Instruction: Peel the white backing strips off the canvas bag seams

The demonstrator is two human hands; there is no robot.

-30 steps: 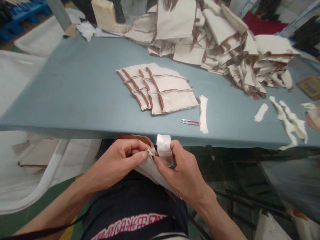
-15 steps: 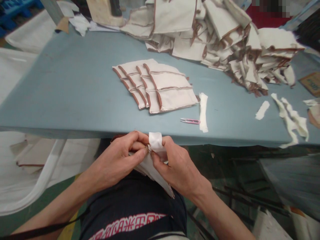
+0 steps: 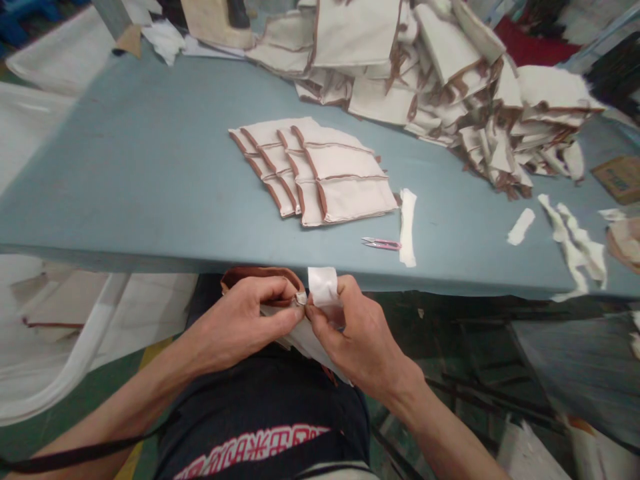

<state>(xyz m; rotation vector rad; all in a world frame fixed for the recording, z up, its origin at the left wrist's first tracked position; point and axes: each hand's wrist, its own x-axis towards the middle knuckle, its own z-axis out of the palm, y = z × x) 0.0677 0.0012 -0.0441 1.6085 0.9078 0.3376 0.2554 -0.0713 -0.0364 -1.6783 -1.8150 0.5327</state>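
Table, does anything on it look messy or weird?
Yes. The heap of cream pieces at the back right is jumbled, unlike the neat fanned stack in the middle. Ragged white scraps lie scattered near the right edge. Nothing looks spilled.

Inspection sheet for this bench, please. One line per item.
surface: blue-grey table, flat top, near edge just above the person's lap.
job's things: cream fabric piece with brown trim, held over the lap; white strip stands up at its edge.
clutter: fanned stack of trimmed pieces mid-table; loose heap at far right; pink snips beside a second strip; white scraps at right.
hands: left hand pinches the fabric piece; right hand pinches the white strip; the fingertips meet.
cables: nothing seen.
surroundings: white sheeting low at left; green floor; cardboard box at right edge.
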